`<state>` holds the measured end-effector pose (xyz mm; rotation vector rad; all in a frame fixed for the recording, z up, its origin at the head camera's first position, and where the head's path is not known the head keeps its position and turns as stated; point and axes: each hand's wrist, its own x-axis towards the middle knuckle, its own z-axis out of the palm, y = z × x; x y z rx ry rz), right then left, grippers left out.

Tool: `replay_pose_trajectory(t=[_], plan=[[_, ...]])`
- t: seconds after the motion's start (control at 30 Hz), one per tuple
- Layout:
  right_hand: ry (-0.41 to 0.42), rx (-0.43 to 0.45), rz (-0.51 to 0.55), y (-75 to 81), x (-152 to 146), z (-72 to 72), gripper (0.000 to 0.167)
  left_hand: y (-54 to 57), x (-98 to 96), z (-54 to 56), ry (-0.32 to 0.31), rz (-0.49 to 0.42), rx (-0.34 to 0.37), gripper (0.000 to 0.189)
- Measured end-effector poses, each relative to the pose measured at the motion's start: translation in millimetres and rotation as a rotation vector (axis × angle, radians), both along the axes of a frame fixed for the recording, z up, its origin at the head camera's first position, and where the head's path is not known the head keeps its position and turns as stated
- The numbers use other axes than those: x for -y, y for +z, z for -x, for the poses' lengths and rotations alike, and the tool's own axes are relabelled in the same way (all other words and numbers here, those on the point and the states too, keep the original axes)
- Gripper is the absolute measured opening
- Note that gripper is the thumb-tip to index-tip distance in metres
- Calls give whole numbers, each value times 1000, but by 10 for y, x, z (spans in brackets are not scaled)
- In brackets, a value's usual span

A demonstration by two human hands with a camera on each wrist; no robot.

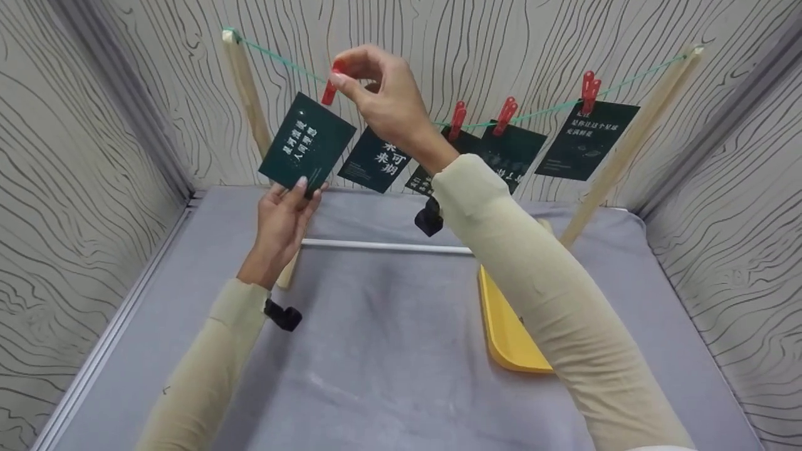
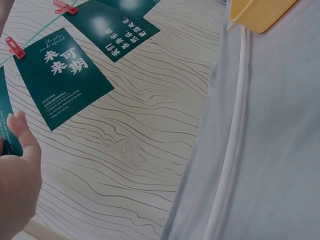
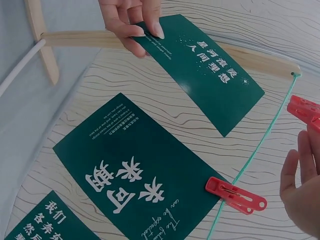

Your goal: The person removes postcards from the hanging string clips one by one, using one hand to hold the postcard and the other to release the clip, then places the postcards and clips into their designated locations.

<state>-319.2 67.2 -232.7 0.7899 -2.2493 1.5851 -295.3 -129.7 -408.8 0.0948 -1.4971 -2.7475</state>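
My left hand pinches a dark green card with white lettering by its lower edge, thumb on the front. In the right wrist view this card lies just to one side of the green string. Above its top edge, my right hand pinches a red clothespin between thumb and index finger. The right wrist view shows that clothespin across the string from the card. Beside them a second green card hangs from the string by a red clothespin.
The string runs between two wooden posts. More cards hang to the right under red clothespins. A white rod spans the posts' lower part. A yellow tray sits on the grey cloth, partly behind my right sleeve.
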Motion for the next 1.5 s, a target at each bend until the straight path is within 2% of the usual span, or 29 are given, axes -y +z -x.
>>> replay_pose_trajectory(t=[0.17,0.37,0.63,0.87,1.07,1.3,1.5], plan=[[25,26,9,-41,-42,-46,30,20,-17,-15,-11,9,-13,47],[51,70,32,-139,-120,-122,30,-7,-6,-47,-28,11,-18,49],[96,82,12,-263,-194,-230,28,-41,23,-103,-69,86,-9,53],[101,69,9,-300,-251,-281,30,-34,18,-117,-100,122,16,50],[102,78,6,-392,-332,-302,30,-69,31,-130,-115,156,39,47],[92,90,23,-524,-490,-351,31,-127,9,-136,-123,263,49,45],[84,148,40,-767,-632,-434,33,-237,3,-172,-132,354,90,44]])
